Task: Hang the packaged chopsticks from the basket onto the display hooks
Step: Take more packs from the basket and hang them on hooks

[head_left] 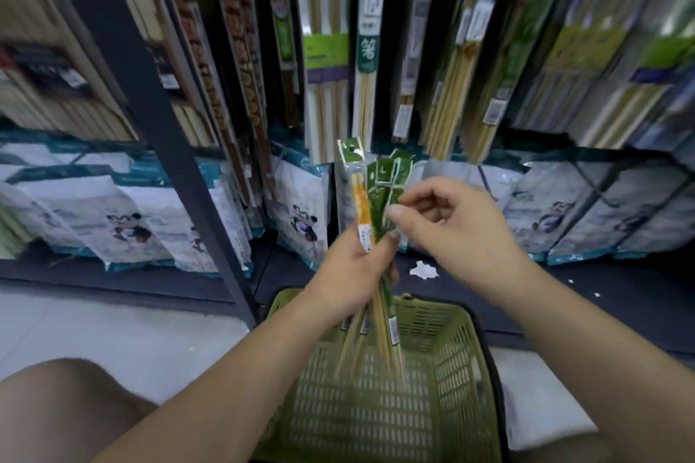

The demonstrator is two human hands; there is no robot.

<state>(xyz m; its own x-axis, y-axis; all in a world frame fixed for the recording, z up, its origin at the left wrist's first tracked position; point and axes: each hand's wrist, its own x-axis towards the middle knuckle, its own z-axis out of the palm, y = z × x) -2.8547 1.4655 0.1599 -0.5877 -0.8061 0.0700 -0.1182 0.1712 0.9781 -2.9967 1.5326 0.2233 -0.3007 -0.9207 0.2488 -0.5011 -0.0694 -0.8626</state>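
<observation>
The left hand (pixel 349 274) is curled round the middle of a bundle of packaged chopsticks (pixel 370 195), held upright above the basket (pixel 451 350) beneath it. To its right, the right hand (pixel 459 229) pinches one green header card (pixel 395 195) between thumb and forefinger. This looks like singling out one pack. Next it must be drawn free and threaded onto a hook among the hanging packs (pixel 366 49) beyond the hands.

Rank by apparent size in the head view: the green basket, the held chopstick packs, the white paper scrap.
1. basket
2. chopstick packs
3. paper scrap, clearly smallest, though it lies farther from the camera.
</observation>
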